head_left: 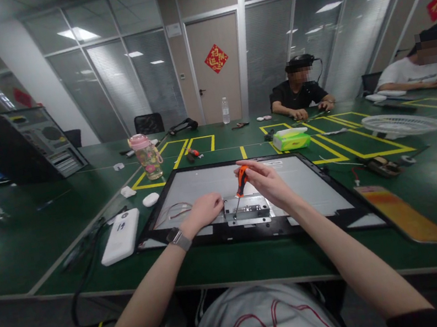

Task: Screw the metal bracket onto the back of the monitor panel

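My right hand (267,177) holds an orange and black screwdriver (242,180) by its handle, tilted, with the shaft pointing down. The screwdriver's tip reaches the left part of a silver metal bracket (251,206). Curled fingers of my left hand (205,210) rest at the bracket's left end and seem to grip its edge; the fingertips are partly hidden. Under both hands lies a flat display panel (309,182) with a black frame and a pale grey back. A thin cable (178,210) runs across the panel beside my left hand.
A white power bank (122,236) and a pink bottle (146,156) stand left; a computer tower (26,145) is farther back. A green tissue pack (291,139) sits beyond the panel. An orange-yellow sheet (405,213) lies right. Two people sit across the table.
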`<state>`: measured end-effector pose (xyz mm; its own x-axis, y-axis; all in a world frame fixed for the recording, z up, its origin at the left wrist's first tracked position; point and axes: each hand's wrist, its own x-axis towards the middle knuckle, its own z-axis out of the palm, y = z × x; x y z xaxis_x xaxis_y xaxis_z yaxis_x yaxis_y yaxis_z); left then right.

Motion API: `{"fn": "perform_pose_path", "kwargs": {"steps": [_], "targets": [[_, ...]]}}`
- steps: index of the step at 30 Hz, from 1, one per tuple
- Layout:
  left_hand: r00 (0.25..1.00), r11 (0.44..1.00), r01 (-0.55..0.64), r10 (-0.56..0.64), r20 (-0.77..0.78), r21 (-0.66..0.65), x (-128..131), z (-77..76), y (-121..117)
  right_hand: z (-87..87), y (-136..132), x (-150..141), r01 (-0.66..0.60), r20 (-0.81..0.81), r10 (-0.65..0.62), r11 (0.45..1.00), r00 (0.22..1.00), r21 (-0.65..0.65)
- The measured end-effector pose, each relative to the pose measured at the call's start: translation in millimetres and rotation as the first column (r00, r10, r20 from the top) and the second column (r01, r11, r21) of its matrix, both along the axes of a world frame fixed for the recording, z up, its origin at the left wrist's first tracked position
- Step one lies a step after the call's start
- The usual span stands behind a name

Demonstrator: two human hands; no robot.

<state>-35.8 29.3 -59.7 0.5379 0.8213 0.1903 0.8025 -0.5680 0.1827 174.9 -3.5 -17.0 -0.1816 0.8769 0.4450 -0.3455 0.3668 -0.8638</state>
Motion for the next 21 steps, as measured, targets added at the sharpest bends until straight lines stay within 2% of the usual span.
{"fn": "perform_pose_path", "kwargs": {"steps": [6, 11, 13, 17, 21], "targets": [[1.0, 1.0, -0.005, 0.005, -0.003, 0.002, 0.2, 0.4, -1.1, 1.9, -1.0, 0.2, 0.01, 0.07, -0.012, 0.999, 0.998, 0.041], [1.0, 1.0, -0.005, 0.005, -0.006, -0.001, 0.6, 0.4, -0.5, -3.9, 3.7, 0.3, 0.211, 0.096, -0.218, 0.974, 0.971, 0.078], [1.0, 1.0, -0.004, 0.004, -0.008, -0.003, 0.8, 0.3, 0.0, -5.2, 4.6, 0.0, 0.248, 0.103, -0.258, 0.964, 0.961, 0.1], [1.0, 1.0, -0.003, 0.003, -0.009, -0.003, 0.3, 0.0, 0.5, -3.7, 2.5, -0.2, 0.234, 0.121, -0.246, 0.967, 0.962, 0.101], [1.0, 1.0, -0.001, 0.001, -0.009, -0.001, -0.6, -0.1, 0.2, -2.0, 0.7, 0.7, 0.152, 0.105, -0.163, 0.983, 0.981, 0.106]]}}
